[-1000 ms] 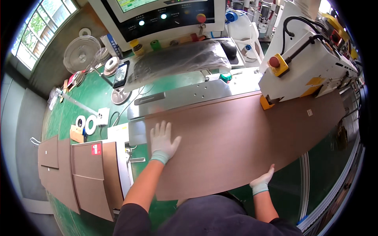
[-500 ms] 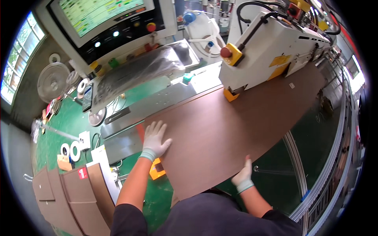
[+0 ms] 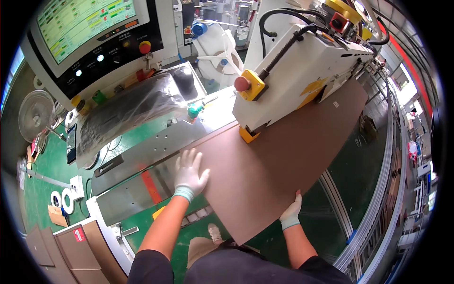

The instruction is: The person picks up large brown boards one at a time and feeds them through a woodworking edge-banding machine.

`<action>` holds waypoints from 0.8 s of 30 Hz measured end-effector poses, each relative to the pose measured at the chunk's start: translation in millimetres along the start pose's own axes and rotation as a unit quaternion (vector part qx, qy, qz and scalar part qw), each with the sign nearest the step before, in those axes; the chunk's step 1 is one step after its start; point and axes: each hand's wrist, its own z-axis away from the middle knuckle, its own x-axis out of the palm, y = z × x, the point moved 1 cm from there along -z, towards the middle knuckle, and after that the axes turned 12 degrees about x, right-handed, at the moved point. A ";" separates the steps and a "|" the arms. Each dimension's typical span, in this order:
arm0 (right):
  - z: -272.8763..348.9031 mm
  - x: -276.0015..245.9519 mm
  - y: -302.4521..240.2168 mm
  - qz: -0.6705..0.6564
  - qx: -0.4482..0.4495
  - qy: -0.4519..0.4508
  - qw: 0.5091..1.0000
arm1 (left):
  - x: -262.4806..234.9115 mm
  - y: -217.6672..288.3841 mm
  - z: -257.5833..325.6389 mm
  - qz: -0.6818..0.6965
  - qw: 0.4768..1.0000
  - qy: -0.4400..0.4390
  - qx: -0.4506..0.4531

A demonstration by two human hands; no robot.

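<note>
A large flat brown board (image 3: 269, 170) lies slanting across the metal work table (image 3: 127, 189), its far part running beneath a white machine head (image 3: 302, 80). My left hand (image 3: 190, 171), in a white glove with a pale green cuff, rests flat at the board's left edge with the fingers spread. Gloved likewise, my right hand (image 3: 291, 213) holds the board's near right edge; its thumb shows at the edge, and the other fingers are mostly hidden below. An orange guide block (image 3: 248, 135) at the foot of the machine head sits against the board's far edge.
A control panel with a lit screen (image 3: 87, 23) stands at the far left. A red push button on a yellow box (image 3: 249, 85) juts from the machine head. More brown boards (image 3: 78, 248) lean at lower left. A metal rail (image 3: 373, 213) curves along the right.
The board has slid away to the right along the machine, baring more of the table and its red strip. Both hands have moved along with it. The view has swung right.
</note>
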 end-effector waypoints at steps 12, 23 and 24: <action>23.2 8.8 29.8 0.016 -0.003 0.067 0.998 | 7.1 13.8 -6.5 -0.079 0.993 -0.073 -0.042; -44.2 -21.5 -91.8 0.086 -0.180 0.062 0.978 | 13.6 4.1 -11.8 -0.015 0.995 -0.075 -0.062; -53.6 -43.2 -108.1 0.097 -0.187 0.075 0.975 | 11.9 5.6 -13.9 -0.016 0.994 -0.094 -0.048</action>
